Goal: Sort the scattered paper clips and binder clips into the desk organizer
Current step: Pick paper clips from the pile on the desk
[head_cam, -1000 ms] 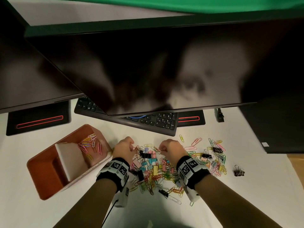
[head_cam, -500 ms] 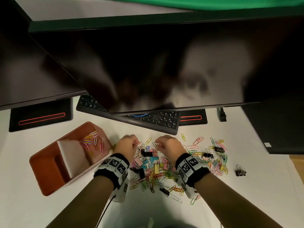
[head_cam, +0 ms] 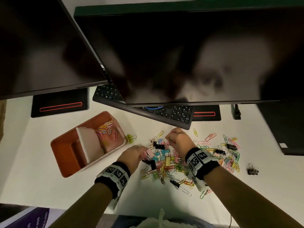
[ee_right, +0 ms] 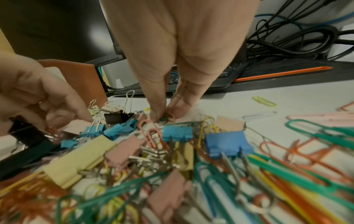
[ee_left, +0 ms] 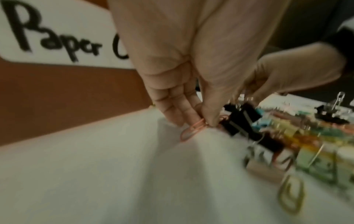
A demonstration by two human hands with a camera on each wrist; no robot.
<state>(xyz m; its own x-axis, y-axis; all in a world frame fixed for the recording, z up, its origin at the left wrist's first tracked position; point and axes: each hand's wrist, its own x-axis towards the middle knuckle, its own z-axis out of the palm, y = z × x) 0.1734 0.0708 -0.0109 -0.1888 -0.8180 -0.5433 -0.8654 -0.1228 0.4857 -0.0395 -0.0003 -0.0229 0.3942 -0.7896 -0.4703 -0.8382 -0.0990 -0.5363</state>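
Note:
A heap of coloured paper clips and binder clips [head_cam: 166, 159] lies on the white desk. The orange-brown organizer [head_cam: 65, 155] stands to its left, with several paper clips [head_cam: 106, 130] in its far compartment. My left hand [head_cam: 144, 149] is at the heap's left edge. In the left wrist view it [ee_left: 203, 123] pinches a pink paper clip [ee_left: 191, 131] against the desk. My right hand [head_cam: 169, 139] is at the heap's far edge. In the right wrist view it [ee_right: 163, 119] pinches a small green paper clip [ee_right: 162, 120] between thumb and fingers.
A yellow binder clip [head_cam: 130, 138] lies beside the organizer's right wall. A black binder clip [head_cam: 252, 170] sits alone at the right. The keyboard [head_cam: 174, 115] and monitor stands run along the back, under two dark screens. A tangle of cables [ee_right: 287, 37] lies behind.
My left hand has drawn back toward me and to the heap's left edge, uncovering the yellow binder clip by the organizer. The right hand stays at the heap's far edge.

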